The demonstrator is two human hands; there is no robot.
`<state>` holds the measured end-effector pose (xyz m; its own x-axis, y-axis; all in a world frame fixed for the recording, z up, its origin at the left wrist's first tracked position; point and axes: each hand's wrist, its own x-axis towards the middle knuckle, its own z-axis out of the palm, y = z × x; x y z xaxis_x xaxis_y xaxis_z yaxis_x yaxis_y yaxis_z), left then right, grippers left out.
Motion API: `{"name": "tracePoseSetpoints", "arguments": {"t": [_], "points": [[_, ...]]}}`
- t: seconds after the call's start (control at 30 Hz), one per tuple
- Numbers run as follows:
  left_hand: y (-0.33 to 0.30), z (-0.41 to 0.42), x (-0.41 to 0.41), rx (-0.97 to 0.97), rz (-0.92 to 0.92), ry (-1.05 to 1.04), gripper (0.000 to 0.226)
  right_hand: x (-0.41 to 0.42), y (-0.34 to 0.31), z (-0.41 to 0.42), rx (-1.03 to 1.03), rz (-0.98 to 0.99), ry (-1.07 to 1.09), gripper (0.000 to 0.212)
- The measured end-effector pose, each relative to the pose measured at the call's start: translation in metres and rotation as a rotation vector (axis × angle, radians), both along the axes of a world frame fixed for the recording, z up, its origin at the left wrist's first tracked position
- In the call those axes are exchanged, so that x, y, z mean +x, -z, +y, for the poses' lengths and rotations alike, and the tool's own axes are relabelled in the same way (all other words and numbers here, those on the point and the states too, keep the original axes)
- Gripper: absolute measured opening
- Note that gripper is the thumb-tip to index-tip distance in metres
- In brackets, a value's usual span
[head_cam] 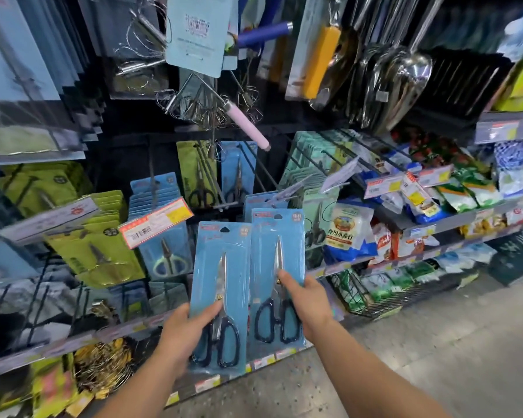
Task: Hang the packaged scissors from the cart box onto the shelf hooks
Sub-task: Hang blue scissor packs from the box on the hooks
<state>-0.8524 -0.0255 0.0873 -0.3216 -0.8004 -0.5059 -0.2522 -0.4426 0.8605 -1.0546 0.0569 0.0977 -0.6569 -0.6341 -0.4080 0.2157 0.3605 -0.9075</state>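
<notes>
Shop shelving [139,324] fills the view, its hooks crowded with blurred blue and green scissor cards. Before it, the left hand [184,330] grasps one blue scissors pack [221,297] and the right hand [307,300] another [277,276], both upright, blades pointing up, handles down. No cart box shows.

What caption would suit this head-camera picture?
Each hand, left and right, holds a blue scissors pack before the shelf hooks.
</notes>
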Motion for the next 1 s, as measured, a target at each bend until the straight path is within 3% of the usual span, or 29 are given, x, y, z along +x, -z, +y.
{"name": "tracePoseSetpoints", "arguments": {"t": [0.1,0.2,0.3,0.4,0.53,0.67,0.83,1.0], "points": [[0.000,0.007,-0.013,0.028,-0.014,-0.063,0.030,-0.017,0.000,-0.007,-0.010,0.000,-0.048,0.065],[0.004,0.014,-0.024,0.046,-0.050,-0.119,0.039,-0.033,0.001,-0.012,0.002,-0.013,-0.088,0.070],[0.005,0.021,-0.035,0.062,-0.056,-0.154,0.033,-0.044,0.004,-0.018,-0.005,-0.032,-0.132,0.089],[0.005,0.028,-0.044,0.071,-0.044,-0.191,0.034,-0.056,0.012,-0.024,-0.011,-0.058,-0.180,0.056],[0.008,0.031,-0.049,0.071,-0.063,-0.247,0.048,-0.065,0.014,-0.038,-0.022,-0.068,-0.256,0.094],[0.010,0.035,-0.055,0.067,-0.064,-0.300,0.054,-0.077,0.015,-0.051,0.034,-0.037,-0.285,0.081],[0.012,0.042,-0.065,0.044,-0.057,-0.346,0.030,-0.085,0.012,-0.065,0.082,0.007,-0.340,0.077],[0.017,0.047,-0.072,0.035,-0.063,-0.357,0.032,-0.089,0.009,-0.075,0.131,0.006,-0.358,0.076]]}}
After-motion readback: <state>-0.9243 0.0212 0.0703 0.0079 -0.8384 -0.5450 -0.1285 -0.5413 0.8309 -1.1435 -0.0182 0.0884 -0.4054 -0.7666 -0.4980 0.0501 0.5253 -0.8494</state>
